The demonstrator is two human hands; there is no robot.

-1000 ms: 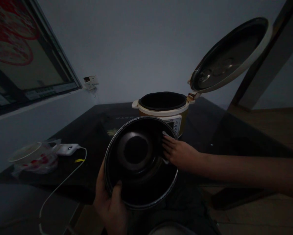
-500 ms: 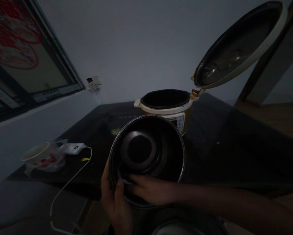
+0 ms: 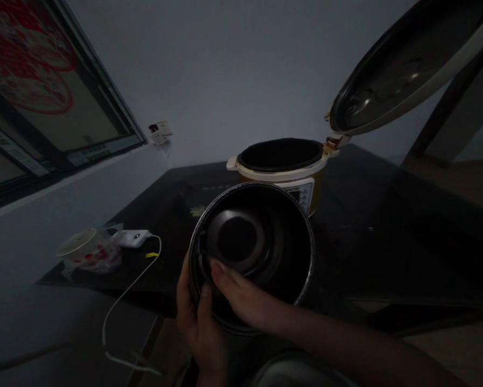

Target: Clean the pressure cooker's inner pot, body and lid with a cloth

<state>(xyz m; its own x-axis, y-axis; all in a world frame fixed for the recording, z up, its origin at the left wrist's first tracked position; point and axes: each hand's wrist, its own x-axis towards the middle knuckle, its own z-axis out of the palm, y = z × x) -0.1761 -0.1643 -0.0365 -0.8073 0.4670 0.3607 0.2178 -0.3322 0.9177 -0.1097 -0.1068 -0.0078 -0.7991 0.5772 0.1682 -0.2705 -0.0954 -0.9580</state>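
The dark inner pot (image 3: 293, 252) of a rice cooker is tilted, its mouth facing me, in front of the cooker. Closed on its lower left rim is my left hand (image 3: 201, 317), thumb over the edge and fingers round the outside. My right hand (image 3: 239, 293) reaches inside from the right, against the left part of the inner wall. Its fingers are closed and partly hidden; a greyish edge shows beside them, too dark to name. Behind the pot stands the rice cooker (image 3: 318, 188), its lid (image 3: 398, 75) raised to the right.
A dark table (image 3: 370, 252) carries the cooker. At its left are a bowl in a plastic bag (image 3: 90, 250) and a white adapter (image 3: 133, 238) with a cable (image 3: 122, 298) hanging over the edge. A wall socket (image 3: 160, 131) and a window (image 3: 64, 107) are beyond.
My right hand has shifted up along the pot's left inner wall, its thumb now uppermost. The view has turned slightly left, so the surroundings sit farther right. My left hand keeps hold of the rim.
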